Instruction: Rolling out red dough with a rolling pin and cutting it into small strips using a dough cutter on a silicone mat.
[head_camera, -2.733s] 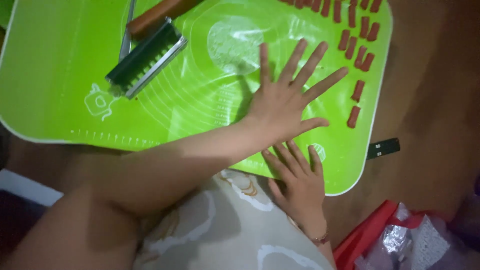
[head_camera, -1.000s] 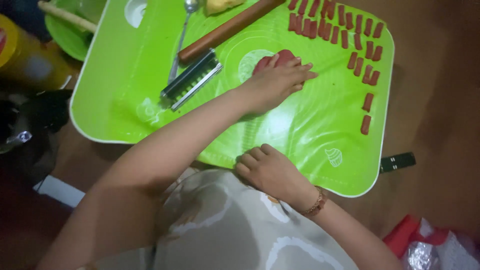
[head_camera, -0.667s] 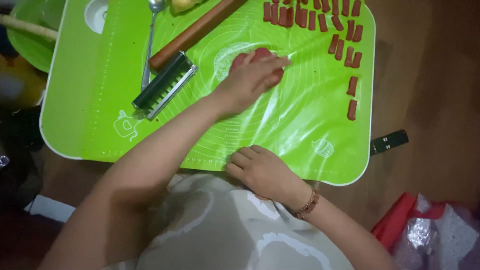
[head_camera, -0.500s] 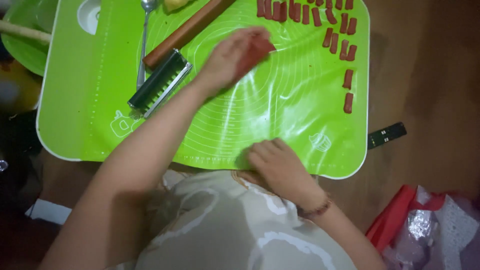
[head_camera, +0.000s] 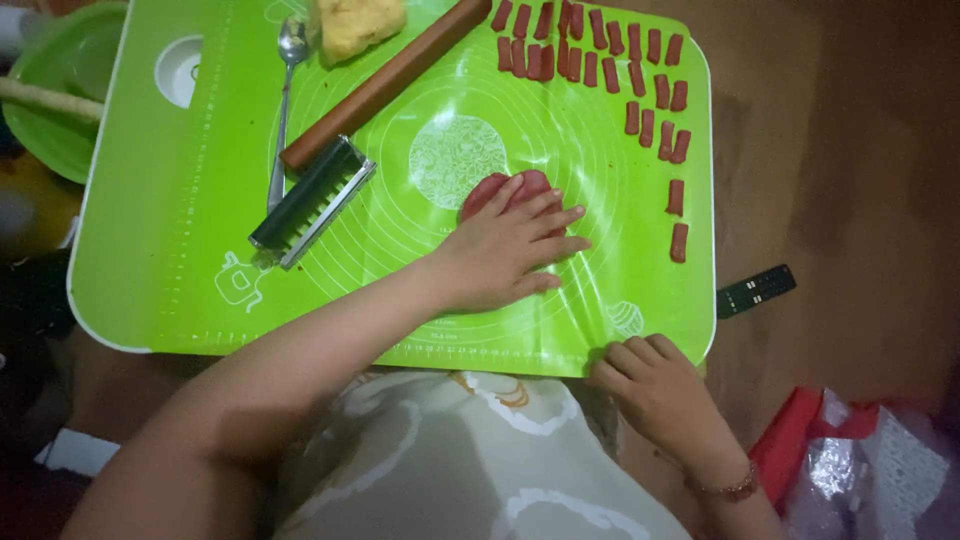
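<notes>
My left hand (head_camera: 510, 250) lies flat, fingers together, pressing on a red-brown lump of dough (head_camera: 495, 190) in the middle of a bright green baking mat (head_camera: 180, 260). Only the far edge of the lump shows past my fingers. My right hand (head_camera: 655, 385) rests with curled fingers on the mat's near edge, at its right corner, holding nothing else. Several short red-brown dough sticks (head_camera: 590, 60) lie in rows along the mat's far and right sides.
On the mat lie a wooden rolling pin (head_camera: 395, 75), a ridged metal cutter (head_camera: 310, 200), a spoon (head_camera: 285, 90) and a yellow dough lump (head_camera: 355, 25). A green plate (head_camera: 55, 110) sits at the left. A black remote (head_camera: 755, 290) and a red bag (head_camera: 800, 450) lie on the floor at the right.
My left hand first lay spread on the bare mat, then came onto the red-brown lump and has been pushing it about. My right hand slid right along the mat's near edge.
</notes>
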